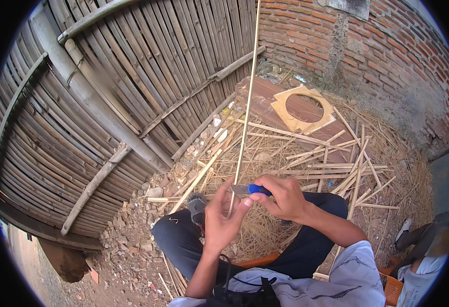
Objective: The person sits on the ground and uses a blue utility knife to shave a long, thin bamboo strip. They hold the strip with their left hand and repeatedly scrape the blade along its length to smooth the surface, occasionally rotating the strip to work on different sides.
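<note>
My left hand (pixel 221 216) is closed around the lower part of a long, thin bamboo strip (pixel 246 110), which rises steeply past the top of the picture. In my right hand (pixel 285 196) is a knife with a blue handle (pixel 258 190). Its short metal blade (pixel 239 189) points left and lies against the strip just above my left fingers. Both hands are close together over my spread knees. Part of the knife handle is hidden by my right fingers.
Cut bamboo strips (pixel 331 166) lie scattered on shavings (pixel 262 153) ahead. Beyond are a brown board (pixel 257 94) and a tan panel with a round hole (pixel 284 110). A bamboo fence (pixel 127 66) stands left, a brick wall (pixel 306 38) behind. Another person's leg (pixel 413 240) shows right.
</note>
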A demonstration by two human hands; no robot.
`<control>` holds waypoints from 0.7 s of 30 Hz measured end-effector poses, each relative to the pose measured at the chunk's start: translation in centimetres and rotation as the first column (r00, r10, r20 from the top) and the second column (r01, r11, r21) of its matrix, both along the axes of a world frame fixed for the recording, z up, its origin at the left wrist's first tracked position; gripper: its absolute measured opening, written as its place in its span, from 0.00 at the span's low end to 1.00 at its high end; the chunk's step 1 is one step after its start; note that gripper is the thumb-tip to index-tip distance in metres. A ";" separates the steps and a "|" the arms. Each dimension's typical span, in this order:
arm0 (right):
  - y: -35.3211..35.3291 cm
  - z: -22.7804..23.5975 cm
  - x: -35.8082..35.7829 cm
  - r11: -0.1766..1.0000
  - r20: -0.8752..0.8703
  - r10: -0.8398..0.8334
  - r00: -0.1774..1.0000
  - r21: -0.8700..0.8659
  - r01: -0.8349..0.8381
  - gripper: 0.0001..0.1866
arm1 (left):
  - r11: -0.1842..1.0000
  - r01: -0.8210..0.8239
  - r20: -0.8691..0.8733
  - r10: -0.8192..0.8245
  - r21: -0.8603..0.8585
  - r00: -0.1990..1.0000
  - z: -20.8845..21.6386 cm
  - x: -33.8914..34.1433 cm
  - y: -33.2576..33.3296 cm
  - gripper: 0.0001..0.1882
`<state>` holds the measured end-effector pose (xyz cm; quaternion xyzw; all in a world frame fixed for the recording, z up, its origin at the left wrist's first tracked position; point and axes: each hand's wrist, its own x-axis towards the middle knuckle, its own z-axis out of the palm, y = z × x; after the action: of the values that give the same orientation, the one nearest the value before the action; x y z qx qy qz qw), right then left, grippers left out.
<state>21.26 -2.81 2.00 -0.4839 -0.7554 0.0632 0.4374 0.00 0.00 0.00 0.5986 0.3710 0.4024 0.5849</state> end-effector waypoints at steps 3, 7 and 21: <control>0.0 -0.1 0.1 1.000 -0.019 -0.002 1.000 -0.018 0.001 0.15 | 0.996 -0.077 0.076 0.073 0.054 0.994 0.9 0.3 -0.3 0.50; 0.3 -0.4 0.0 1.000 0.024 0.017 1.000 -0.002 -0.017 0.15 | 0.994 -0.101 0.221 0.089 0.044 0.971 0.7 0.8 -0.1 0.54; -0.4 -0.9 -1.3 1.000 0.058 0.017 0.998 0.015 -0.018 0.14 | 0.947 -0.264 0.075 0.254 0.185 0.964 2.4 2.1 -0.9 0.54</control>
<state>19.94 -3.25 1.08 -0.4754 -0.7724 0.0470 0.4185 2.12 -0.94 2.36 0.5882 0.3908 0.5247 0.4754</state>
